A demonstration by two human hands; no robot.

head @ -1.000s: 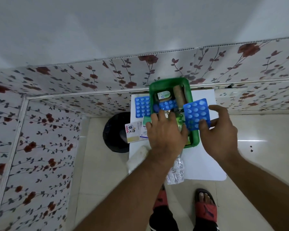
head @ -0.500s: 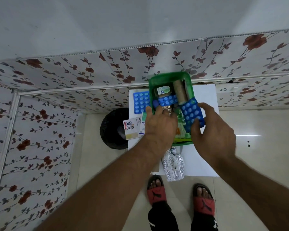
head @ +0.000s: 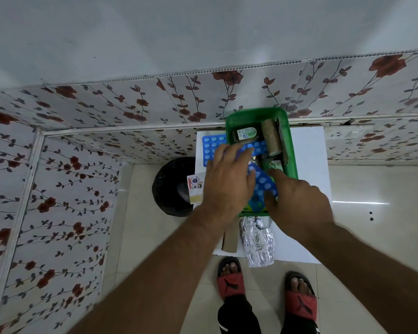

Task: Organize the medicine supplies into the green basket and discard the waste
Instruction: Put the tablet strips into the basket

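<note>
- Change: the blue strip [head: 262,183], held beside the basket [head: 290,150] a second ago, now lies inside its lower half.
- Right hand [head: 299,201]: fingers pinched on the strip's lower edge.
- Left hand [head: 227,179]: fingers spread flat, pressing on the basket's contents.
- Outstanding: a second blue strip [head: 212,147], a card [head: 195,189] and a foil pack [head: 258,242] lie outside.
- Surface: white table [head: 309,165], centre frame; black bin [head: 171,186] to its left; floral wall panels; tiled floor.
</note>
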